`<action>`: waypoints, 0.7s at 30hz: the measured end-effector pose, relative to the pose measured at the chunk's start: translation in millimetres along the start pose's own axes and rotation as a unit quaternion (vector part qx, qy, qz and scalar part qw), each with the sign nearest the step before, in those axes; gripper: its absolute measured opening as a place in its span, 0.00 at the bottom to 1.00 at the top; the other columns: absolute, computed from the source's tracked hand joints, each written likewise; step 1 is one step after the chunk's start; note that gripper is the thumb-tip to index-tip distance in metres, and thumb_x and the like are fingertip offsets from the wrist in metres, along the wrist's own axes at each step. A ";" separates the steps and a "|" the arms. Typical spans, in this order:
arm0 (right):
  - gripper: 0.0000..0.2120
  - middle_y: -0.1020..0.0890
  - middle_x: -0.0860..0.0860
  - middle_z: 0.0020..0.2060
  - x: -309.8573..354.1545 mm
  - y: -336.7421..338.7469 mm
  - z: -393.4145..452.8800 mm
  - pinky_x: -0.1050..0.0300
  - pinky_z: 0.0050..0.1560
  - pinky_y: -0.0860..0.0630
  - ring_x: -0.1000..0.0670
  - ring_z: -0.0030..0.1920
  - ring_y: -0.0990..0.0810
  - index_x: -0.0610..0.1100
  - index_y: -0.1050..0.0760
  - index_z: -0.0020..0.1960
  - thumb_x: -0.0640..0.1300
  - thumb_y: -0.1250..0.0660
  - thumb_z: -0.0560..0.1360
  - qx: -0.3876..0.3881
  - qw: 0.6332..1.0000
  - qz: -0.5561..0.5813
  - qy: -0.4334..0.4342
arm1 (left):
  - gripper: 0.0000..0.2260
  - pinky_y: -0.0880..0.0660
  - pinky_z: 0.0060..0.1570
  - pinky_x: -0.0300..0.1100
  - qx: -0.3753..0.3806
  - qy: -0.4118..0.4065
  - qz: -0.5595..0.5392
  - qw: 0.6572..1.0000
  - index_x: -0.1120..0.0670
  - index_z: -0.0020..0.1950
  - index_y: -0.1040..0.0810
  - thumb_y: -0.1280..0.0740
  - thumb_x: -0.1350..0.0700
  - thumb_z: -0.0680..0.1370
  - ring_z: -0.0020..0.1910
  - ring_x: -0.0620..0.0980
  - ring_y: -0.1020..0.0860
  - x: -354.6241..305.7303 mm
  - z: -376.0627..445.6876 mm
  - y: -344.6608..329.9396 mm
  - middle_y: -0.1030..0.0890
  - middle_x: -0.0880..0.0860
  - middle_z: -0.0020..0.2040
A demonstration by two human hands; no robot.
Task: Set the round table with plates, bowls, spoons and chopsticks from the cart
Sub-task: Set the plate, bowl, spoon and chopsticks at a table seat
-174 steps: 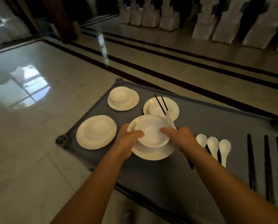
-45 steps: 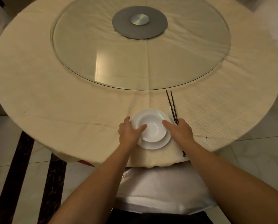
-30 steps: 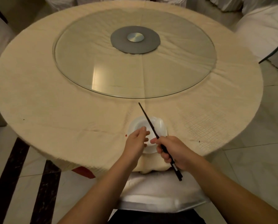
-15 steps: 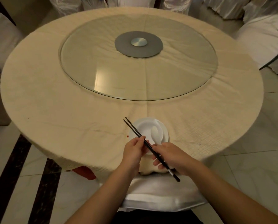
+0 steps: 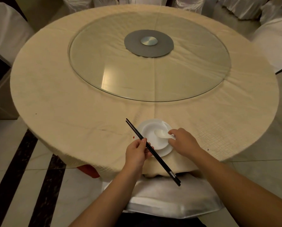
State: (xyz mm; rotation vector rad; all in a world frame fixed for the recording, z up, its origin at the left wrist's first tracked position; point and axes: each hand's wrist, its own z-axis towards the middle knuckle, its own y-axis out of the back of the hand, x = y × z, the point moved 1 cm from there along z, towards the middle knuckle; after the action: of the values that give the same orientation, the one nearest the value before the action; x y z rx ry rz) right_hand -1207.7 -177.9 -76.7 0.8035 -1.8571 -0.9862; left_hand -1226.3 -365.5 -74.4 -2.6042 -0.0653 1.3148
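A: Item one, far left?
B: White-covered chair (image 5: 5, 28), beside the round table (image 5: 58, 89). Below it, pale floor tiles with dark stripes (image 5: 17, 163).

A: Item two?
B: Cream tablecloth (image 5: 81, 115) over the table, hanging off the near edge. A glass turntable (image 5: 104, 63) sits on it, with a grey disc (image 5: 132, 46) and metal hub (image 5: 149, 40) at the middle.

A: Item three, the left hand?
B: Left hand (image 5: 136, 153), fingers and thumb pinched on a pair of black chopsticks (image 5: 160, 159). The pair lies together, slanting from upper left above the cloth down to lower right past the table edge, crossing the left rim of the plate.

A: Item four?
B: White plate (image 5: 166, 151) at the near edge of the table, white bowl (image 5: 149, 133) standing on it.

A: Item five?
B: White spoon (image 5: 161, 134), its scoop lying in the bowl, handle pointing right.

A: Item six, the right hand?
B: Right hand (image 5: 183, 143), fingertips curled round the spoon handle over the bowl's right side.

A: Far right?
B: More white-covered chairs (image 5: 274, 38) close to the table. A white seat cushion (image 5: 169, 199) at the near side.
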 end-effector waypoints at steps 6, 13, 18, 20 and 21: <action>0.20 0.29 0.46 0.61 9.5 -3.1 17.8 0.55 0.53 0.27 0.45 0.54 0.23 0.50 0.28 0.69 0.45 0.37 0.77 0.026 0.999 -0.045 0.010 | 0.11 0.21 0.37 0.40 0.000 0.019 -0.021 1.000 0.60 0.42 0.23 0.37 0.58 0.82 0.33 0.48 0.23 2.5 0.2 -1.1 0.21 0.55 0.37; 0.21 0.30 0.48 0.60 15.5 -5.5 31.5 0.53 0.54 0.26 0.46 0.56 0.25 0.55 0.27 0.67 0.44 0.37 0.75 0.054 0.996 -0.060 -0.027 | 0.10 0.20 0.38 0.41 -0.006 0.023 -0.002 1.000 0.60 0.43 0.21 0.37 0.58 0.82 0.33 0.48 0.22 4.8 2.3 -1.4 0.20 0.54 0.36; 0.24 0.29 0.47 0.62 14.1 -5.1 34.1 0.49 0.57 0.25 0.45 0.58 0.26 0.56 0.27 0.67 0.43 0.36 0.72 0.071 0.996 -0.028 -0.038 | 0.10 0.20 0.41 0.44 0.001 0.032 -0.010 0.999 0.60 0.43 0.21 0.37 0.58 0.82 0.35 0.50 0.23 5.2 2.4 -2.2 0.20 0.53 0.36; 0.25 0.29 0.47 0.62 13.1 -2.5 31.5 0.46 0.59 0.26 0.45 0.59 0.27 0.56 0.28 0.68 0.44 0.35 0.72 0.074 0.996 -0.003 -0.043 | 0.10 0.20 0.43 0.45 0.003 0.034 -0.008 0.999 0.59 0.43 0.21 0.37 0.58 0.82 0.36 0.50 0.22 5.8 2.6 -3.1 0.20 0.52 0.36; 0.25 0.28 0.47 0.62 12.7 0.5 29.1 0.45 0.59 0.26 0.44 0.60 0.27 0.55 0.29 0.69 0.46 0.34 0.72 0.054 0.998 0.004 -0.043 | 0.10 0.19 0.43 0.45 0.005 0.036 -0.006 0.999 0.59 0.43 0.21 0.36 0.58 0.82 0.36 0.50 0.22 6.1 2.9 -3.2 0.19 0.52 0.36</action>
State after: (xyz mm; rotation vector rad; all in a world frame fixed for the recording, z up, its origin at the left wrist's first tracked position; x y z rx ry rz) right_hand -1239.2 -179.0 -80.5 0.8291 -2.0000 -0.9343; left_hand -1224.7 -361.0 -80.1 -2.6346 -0.0629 1.2136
